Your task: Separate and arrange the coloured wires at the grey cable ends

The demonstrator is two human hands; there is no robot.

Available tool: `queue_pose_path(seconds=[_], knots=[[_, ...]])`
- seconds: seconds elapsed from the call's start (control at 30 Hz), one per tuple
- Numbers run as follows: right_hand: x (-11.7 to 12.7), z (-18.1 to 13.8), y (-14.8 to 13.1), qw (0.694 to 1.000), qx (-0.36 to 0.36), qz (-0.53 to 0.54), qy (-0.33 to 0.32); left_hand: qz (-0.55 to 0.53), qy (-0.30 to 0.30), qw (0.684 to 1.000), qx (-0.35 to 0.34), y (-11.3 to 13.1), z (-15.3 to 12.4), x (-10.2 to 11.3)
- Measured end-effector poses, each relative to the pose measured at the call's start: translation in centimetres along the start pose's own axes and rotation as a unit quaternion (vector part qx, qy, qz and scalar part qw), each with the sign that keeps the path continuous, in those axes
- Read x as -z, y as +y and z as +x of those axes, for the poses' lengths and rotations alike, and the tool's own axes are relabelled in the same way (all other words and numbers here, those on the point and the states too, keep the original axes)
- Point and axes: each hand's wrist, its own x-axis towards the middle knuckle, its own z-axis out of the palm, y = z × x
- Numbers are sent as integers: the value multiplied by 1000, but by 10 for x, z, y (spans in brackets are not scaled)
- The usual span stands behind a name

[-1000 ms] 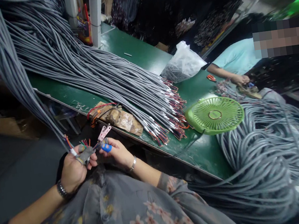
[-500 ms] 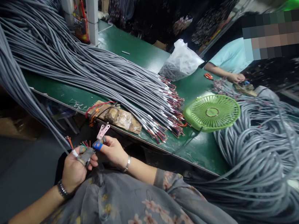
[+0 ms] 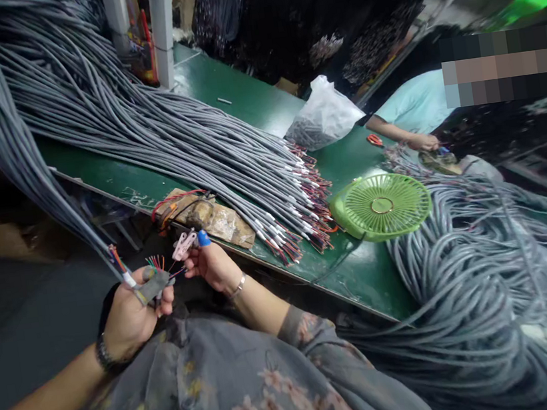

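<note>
My left hand point(image 3: 133, 311), its thumb wrapped in grey tape, closes around the end of a grey cable point(image 3: 125, 275) with a white band. Thin coloured wires point(image 3: 156, 263) fan out above the thumb, and orange and blue wires fold back beside the cable. My right hand point(image 3: 216, 266) is just to the right, its fingers curled and its thumb in a blue cover raised. A pink clip point(image 3: 184, 245) sits at its thumb and forefinger. A few dark wires point(image 3: 176, 272) reach from the left hand toward the right fingertips; their contact is unclear.
Many grey cables point(image 3: 184, 136) with stripped ends lie across the green table point(image 3: 262, 116). A taped cardboard piece point(image 3: 222, 222) is at its near edge. A green fan point(image 3: 381, 204), a white plastic bag point(image 3: 325, 114) and coiled cables point(image 3: 455, 282) are rightward. Another person's hand point(image 3: 424, 142) works beyond.
My right hand has moved slightly right, away from the left hand, and its blue-covered thumb has lifted. Dark wires now show between the hands. The left hand has shifted slightly down and left.
</note>
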Motion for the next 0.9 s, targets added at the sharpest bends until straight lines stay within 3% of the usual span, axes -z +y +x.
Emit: queue_pose_path(seconds=[0.43, 0.7, 0.9], knots=[[-16, 11, 7, 995, 40, 89, 0, 37, -18, 998, 41, -4, 11, -6], [-12, 6, -1, 997, -5, 77, -12, 35, -12, 999, 24, -1, 2, -2], [-11, 2, 3, 997, 56, 37, -23, 9, 10, 1000, 5, 2, -3, -1]])
